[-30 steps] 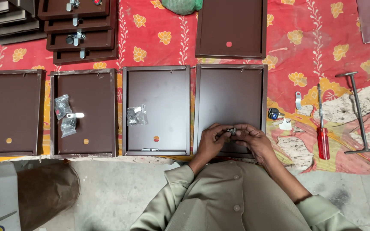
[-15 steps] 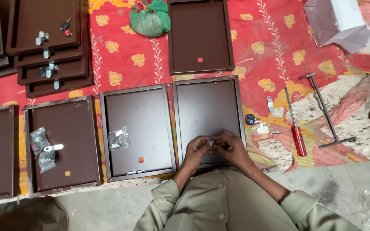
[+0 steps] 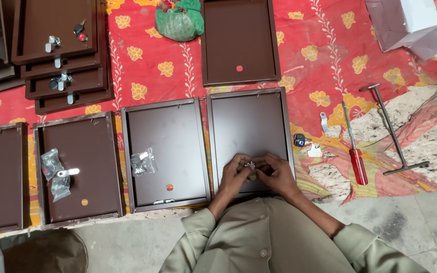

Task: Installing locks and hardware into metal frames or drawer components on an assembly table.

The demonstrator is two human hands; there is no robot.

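Note:
Both hands meet over the near edge of a brown metal door panel (image 3: 249, 126) lying flat on the red floral cloth. My left hand (image 3: 234, 174) and my right hand (image 3: 274, 174) pinch a small silver lock part (image 3: 250, 164) between their fingertips, pressed against the panel. Olive sleeves cover both forearms. The lower rim of the panel is hidden under the hands.
More brown panels lie to the left (image 3: 165, 151), (image 3: 79, 169), with clear bags of hardware (image 3: 142, 163) on them. A stack of panels (image 3: 59, 50) sits far left. A red-handled screwdriver (image 3: 355, 151), T-handle tool (image 3: 393, 126), small metal pieces (image 3: 302, 140) and a green bag (image 3: 180, 20) lie around.
The camera view has shifted, so the panels sit lower and further left in frame. Both hands stay together on the lock part at the same panel.

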